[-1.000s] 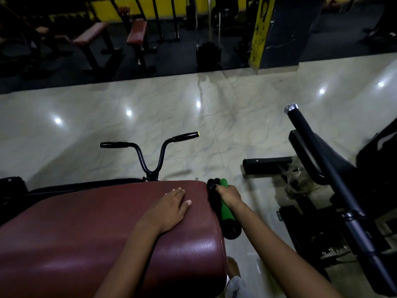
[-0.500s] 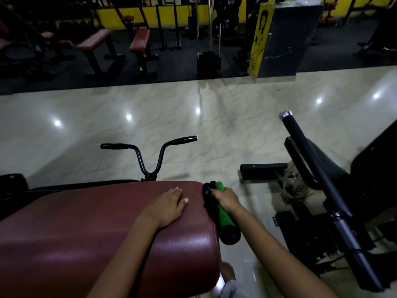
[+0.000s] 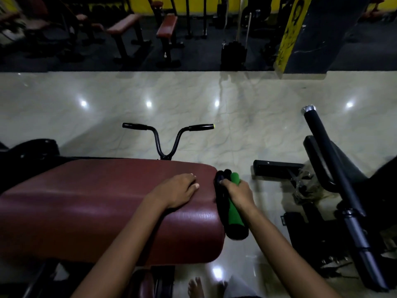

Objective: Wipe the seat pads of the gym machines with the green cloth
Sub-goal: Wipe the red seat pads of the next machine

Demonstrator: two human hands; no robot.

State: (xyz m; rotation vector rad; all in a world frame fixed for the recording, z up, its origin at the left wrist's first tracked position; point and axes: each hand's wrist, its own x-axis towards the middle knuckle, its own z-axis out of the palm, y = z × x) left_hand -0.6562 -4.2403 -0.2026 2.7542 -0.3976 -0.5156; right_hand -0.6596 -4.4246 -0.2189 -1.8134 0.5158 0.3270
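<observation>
- Left hand [image 3: 178, 190] lies flat, fingers straight, near the maroon seat pad's [image 3: 86, 207] right edge.
- Right hand [image 3: 237, 194] grips the green cloth [image 3: 235, 214] against that edge.

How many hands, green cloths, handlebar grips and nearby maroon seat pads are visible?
Hands: 2, left hand, right hand
Green cloth: 1
Maroon seat pad nearby: 1
Handlebar grips: 2, left grip, right grip
Total: 6

A left hand [image 3: 179, 190] rests flat on a maroon padded vinyl seat pad [image 3: 90, 203] while the right hand [image 3: 237, 193] grips a rolled green cloth [image 3: 235, 211] at the pad's edge, above a glossy marble floor [image 3: 193, 104].
</observation>
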